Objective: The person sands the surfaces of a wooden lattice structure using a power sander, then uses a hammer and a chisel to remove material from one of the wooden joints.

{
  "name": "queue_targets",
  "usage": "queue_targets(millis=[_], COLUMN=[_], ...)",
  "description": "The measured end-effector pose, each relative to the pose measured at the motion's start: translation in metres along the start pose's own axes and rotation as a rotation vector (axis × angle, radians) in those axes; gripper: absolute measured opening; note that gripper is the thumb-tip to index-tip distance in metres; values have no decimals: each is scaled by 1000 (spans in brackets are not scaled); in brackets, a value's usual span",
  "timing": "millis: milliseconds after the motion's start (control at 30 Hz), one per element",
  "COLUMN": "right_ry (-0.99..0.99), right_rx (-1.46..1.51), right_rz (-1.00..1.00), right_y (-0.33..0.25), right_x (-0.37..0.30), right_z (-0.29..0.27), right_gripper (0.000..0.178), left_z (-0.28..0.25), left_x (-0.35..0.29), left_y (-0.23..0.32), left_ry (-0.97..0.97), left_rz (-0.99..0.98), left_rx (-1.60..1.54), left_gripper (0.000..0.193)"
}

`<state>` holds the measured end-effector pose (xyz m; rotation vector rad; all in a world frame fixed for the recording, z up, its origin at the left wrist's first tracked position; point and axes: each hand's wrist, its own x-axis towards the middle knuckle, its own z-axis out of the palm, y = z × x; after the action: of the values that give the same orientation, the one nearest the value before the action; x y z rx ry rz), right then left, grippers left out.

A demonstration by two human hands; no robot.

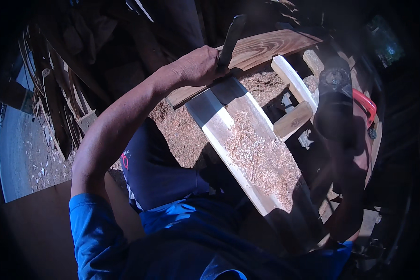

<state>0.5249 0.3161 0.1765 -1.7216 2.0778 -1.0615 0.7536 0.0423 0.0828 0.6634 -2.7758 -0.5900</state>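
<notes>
My left hand (201, 66) is closed round a dark, flat, upright chisel (231, 41). Its lower end is hidden by my fingers at a brown wooden board (270, 46) with curved grain. That board lies across the far end of a pale plank (209, 112) strewn with shavings (261, 158). On the right, in deep shadow, my right hand (354, 151) appears closed on a dark mallet (335, 93), raised close to the camera. The mallet is blurred, and most of my right fingers are hidden behind it and in the dark.
A red handle (366, 106) shows beside the mallet. Short wooden blocks (293, 119) and a pale batten (294, 81) join the plank's right side. Sawdust (179, 140) covers the ground by my leg. Wood strips (63, 93) are heaped at left, near a grey surface (21, 154).
</notes>
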Motion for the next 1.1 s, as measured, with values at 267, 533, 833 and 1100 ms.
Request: queue_targets(millis=[267, 533, 833, 1100], right_ry=[-99, -194, -866, 141], right_rx=[-170, -9, 616, 153], right_rz=[-315, -246, -462, -525], right_y=[-103, -112, -87, -73], right_x=[112, 117, 170, 121], right_z=[11, 8, -18, 46], right_gripper=[51, 51, 55, 56], left_z=[14, 12, 15, 0], left_x=[4, 7, -2, -8], left_y=[-8, 0, -5, -4], left_ry=[89, 142, 48, 74], left_rz=[65, 49, -105, -23], left_rx=[-10, -19, 68, -76], left_gripper=[18, 18, 24, 22])
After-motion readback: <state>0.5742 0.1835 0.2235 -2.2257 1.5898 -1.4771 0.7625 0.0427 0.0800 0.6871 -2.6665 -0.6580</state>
